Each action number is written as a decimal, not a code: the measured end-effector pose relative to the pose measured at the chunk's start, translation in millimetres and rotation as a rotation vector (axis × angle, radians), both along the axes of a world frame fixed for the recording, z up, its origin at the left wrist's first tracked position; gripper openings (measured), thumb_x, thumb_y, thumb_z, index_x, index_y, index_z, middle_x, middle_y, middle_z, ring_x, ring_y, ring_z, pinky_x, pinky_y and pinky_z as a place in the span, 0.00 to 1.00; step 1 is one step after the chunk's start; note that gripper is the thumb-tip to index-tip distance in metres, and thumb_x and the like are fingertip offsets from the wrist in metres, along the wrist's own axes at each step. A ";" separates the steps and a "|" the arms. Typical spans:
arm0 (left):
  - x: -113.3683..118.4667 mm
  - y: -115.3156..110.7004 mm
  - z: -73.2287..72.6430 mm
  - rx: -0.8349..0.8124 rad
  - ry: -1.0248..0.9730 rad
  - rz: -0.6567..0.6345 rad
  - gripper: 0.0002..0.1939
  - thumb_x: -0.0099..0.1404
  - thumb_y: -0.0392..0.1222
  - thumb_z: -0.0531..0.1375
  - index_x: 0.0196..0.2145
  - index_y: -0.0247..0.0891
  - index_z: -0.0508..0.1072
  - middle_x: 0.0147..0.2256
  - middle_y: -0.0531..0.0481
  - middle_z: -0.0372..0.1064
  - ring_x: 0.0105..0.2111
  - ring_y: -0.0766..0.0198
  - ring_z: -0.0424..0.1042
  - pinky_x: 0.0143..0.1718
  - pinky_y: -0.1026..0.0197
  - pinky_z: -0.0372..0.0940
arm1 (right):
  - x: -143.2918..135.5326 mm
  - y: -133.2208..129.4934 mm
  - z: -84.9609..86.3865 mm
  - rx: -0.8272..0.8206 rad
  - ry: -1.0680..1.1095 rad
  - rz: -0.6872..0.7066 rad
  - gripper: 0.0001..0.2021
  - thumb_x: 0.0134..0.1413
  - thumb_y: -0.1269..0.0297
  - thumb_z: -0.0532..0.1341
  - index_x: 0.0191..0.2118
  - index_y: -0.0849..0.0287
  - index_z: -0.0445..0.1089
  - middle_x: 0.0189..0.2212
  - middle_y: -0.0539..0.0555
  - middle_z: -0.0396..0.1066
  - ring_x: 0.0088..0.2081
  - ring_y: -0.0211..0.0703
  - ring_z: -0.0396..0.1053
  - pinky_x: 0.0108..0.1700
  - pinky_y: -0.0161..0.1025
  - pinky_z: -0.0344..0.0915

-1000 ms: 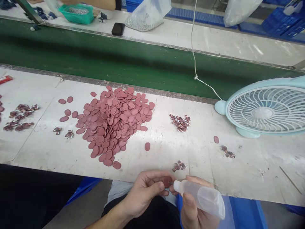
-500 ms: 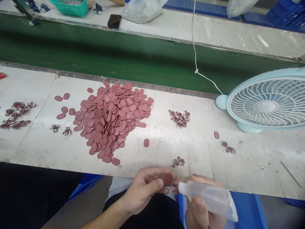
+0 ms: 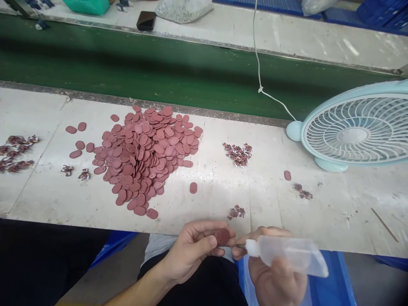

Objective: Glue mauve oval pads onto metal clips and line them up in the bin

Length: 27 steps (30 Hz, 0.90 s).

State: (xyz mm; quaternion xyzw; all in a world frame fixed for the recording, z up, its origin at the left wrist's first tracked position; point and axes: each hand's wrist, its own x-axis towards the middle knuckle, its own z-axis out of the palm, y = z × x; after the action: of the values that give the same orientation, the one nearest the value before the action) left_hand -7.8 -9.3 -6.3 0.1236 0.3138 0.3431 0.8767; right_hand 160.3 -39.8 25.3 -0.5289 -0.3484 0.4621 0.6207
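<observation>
left hand: fingers clamped on dark-red flat oval disc by worktop near edge | right hand: fingers wrapped round translucent plastic bottle, long axis sideways, nozzle just right of disc

No text, label, brand, number or sign can be read on anything in the head camera's view.

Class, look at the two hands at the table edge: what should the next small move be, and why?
I would probably have the right hand line up the white nozzle with the reddish oval piece: the left hand holds that piece, and the translucent bottle lies sideways, pointing at it. Whether they touch is unclear.
</observation>
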 end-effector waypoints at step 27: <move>-3.8 2.1 4.1 0.026 -0.045 0.012 0.16 0.64 0.38 0.69 0.50 0.40 0.81 0.50 0.40 0.80 0.49 0.58 0.80 0.43 0.67 0.72 | 1.5 -18.1 0.3 -0.084 -0.293 0.165 0.15 0.69 0.51 0.52 0.58 0.39 0.61 0.40 0.60 0.73 0.42 0.62 0.77 0.40 0.63 0.76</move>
State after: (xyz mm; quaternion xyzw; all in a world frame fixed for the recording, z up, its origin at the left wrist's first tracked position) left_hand -11.6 -7.2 -2.2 0.1253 0.2904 0.3550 0.8797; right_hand 161.8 -57.8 25.6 -0.5858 -0.4578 0.4436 0.5004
